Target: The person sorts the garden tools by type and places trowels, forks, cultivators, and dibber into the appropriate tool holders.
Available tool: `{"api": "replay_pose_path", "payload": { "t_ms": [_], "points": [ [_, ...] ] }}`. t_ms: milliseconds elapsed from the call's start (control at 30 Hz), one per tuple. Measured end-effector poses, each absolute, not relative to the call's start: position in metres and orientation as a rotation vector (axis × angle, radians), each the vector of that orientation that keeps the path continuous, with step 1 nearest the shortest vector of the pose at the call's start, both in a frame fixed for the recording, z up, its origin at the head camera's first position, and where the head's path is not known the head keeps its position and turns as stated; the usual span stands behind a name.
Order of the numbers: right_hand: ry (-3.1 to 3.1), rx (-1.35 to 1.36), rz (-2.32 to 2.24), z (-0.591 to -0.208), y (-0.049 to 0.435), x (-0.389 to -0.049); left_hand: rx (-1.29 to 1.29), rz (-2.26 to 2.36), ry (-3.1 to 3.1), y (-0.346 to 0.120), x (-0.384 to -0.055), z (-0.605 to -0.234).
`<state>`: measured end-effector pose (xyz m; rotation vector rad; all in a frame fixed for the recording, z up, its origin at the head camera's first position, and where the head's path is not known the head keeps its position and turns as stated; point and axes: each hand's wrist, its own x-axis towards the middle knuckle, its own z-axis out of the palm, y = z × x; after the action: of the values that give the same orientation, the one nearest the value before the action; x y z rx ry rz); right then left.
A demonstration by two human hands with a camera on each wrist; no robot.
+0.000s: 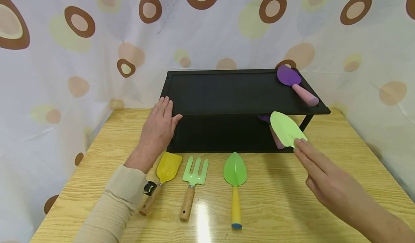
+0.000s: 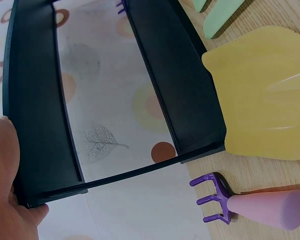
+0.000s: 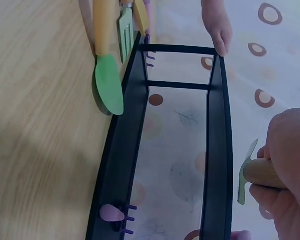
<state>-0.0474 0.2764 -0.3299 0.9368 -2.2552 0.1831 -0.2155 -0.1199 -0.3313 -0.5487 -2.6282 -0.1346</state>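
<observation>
The right hand [image 1: 330, 180] grips a pale-green, leaf-shaped, wooden-handled trowel [image 1: 285, 129], raised near the right end of a black two-tier shelf [image 1: 220, 91]. The left hand [image 1: 159, 126], fingers straight, rests on its left end.

A shelf [image 1: 223, 91] stands at the centre of the head frame; a scoop [image 1: 288, 76] lies on its top right. Before it, from left: shovel [image 1: 168, 167], fork [image 1: 194, 178], trowel [image 1: 235, 176].

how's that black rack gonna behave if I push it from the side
The black rack will probably stay stiff, since its edges look straight in the head view. Its thin, open build suggests it's fairly light and might slide. The purple trowel lies on top unheld, so a hard shove could shift it.
</observation>
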Motion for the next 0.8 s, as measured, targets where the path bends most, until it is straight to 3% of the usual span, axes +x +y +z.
{"api": "replay_pose_path", "payload": {
  "t_ms": [800],
  "points": [
    [-2.164, 0.986, 0.078, -0.308, 0.269, -0.105, -0.559, -0.151, -2.623, -0.121, -0.215, -0.331]
  ]
}}
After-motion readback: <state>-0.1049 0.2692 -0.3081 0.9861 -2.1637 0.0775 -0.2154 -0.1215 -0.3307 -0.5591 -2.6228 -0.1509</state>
